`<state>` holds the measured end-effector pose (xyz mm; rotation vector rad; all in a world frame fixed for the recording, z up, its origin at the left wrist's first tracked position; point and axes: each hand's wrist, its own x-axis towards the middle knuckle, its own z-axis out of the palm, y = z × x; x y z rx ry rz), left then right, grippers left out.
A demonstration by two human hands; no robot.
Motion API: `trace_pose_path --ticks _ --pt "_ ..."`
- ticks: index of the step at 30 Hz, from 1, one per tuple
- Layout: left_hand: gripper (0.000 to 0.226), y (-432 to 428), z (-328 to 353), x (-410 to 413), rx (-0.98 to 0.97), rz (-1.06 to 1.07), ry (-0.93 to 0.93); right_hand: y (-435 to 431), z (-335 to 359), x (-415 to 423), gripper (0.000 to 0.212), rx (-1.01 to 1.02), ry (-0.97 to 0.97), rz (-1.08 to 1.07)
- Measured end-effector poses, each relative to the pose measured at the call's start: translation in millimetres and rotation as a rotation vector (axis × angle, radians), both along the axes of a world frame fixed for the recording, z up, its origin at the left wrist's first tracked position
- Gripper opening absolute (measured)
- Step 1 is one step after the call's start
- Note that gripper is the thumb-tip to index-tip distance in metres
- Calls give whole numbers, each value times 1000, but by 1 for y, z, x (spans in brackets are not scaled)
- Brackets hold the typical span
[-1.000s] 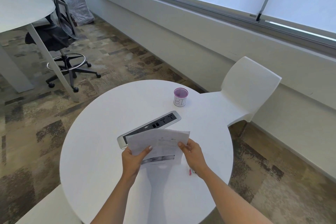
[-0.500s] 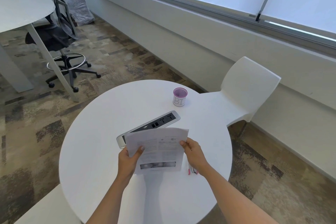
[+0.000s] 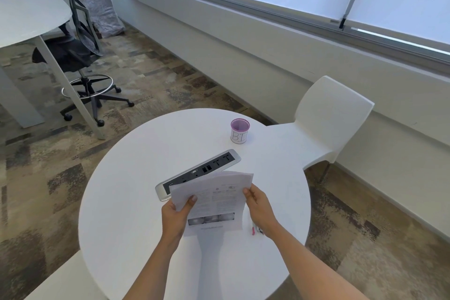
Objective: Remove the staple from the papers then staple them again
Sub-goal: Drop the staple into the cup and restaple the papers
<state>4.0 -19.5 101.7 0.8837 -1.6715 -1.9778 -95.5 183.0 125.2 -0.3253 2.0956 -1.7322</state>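
Note:
I hold the printed papers (image 3: pixel 216 200) upright above the round white table (image 3: pixel 136 178), near its middle. My left hand (image 3: pixel 176 217) pinches their left edge with the thumb on the front. My right hand (image 3: pixel 259 209) grips the right edge. A small pink and silver tool (image 3: pixel 254 229) lies on the table just under my right wrist, partly hidden by it. The staple itself is too small to make out.
A silver power strip panel (image 3: pixel 219 162) is set in the table behind the papers. A purple-rimmed cup marked "BI" (image 3: pixel 239 131) stands at the far side. A white chair (image 3: pixel 326 124) is at the right, a black office chair (image 3: pixel 80 39) far left.
The papers have been tilted upright and lowered slightly toward me, so the printed front now faces me. Both hands keep their grip on the edges.

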Motion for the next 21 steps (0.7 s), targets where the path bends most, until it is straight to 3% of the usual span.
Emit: trace_pose_path --ticks 21 --pt "17 -4 -1 1 27 35 4 -2 1 1 26 -53 8 -33"
